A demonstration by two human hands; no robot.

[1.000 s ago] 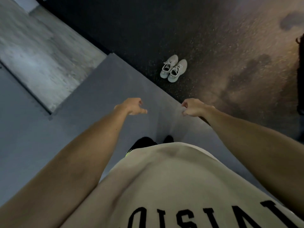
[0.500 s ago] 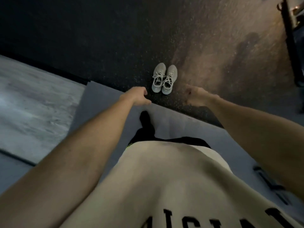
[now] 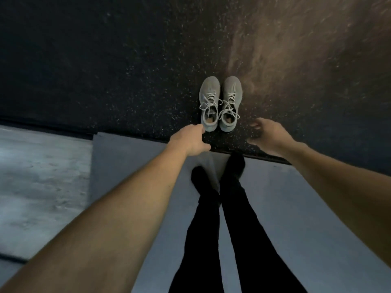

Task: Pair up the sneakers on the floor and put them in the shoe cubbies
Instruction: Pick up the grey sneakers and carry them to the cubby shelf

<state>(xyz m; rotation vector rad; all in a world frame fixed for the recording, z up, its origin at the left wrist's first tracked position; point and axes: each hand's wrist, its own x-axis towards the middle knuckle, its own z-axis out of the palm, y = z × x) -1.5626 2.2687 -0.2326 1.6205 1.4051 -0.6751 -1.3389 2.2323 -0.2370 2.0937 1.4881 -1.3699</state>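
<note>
Two grey laced sneakers stand side by side on the dark speckled floor, toes pointing away from me: the left sneaker (image 3: 209, 102) and the right sneaker (image 3: 230, 102). My left hand (image 3: 190, 140) reaches out with its fingertips at the heel of the left sneaker, fingers loosely curled and holding nothing. My right hand (image 3: 268, 138) hovers just right of the pair, fingers spread, apart from the right sneaker. No shoe cubbies are in view.
I stand on a blue-grey mat (image 3: 127, 166) whose far edge lies just short of the sneakers. My legs in black trousers (image 3: 228, 208) and black socks fill the middle. A pale grey floor panel (image 3: 42, 176) lies to the left.
The view has swung down and closer to the sneakers. Both hands have moved forward to the heels of the pair, and the right hand's fingers have spread open.
</note>
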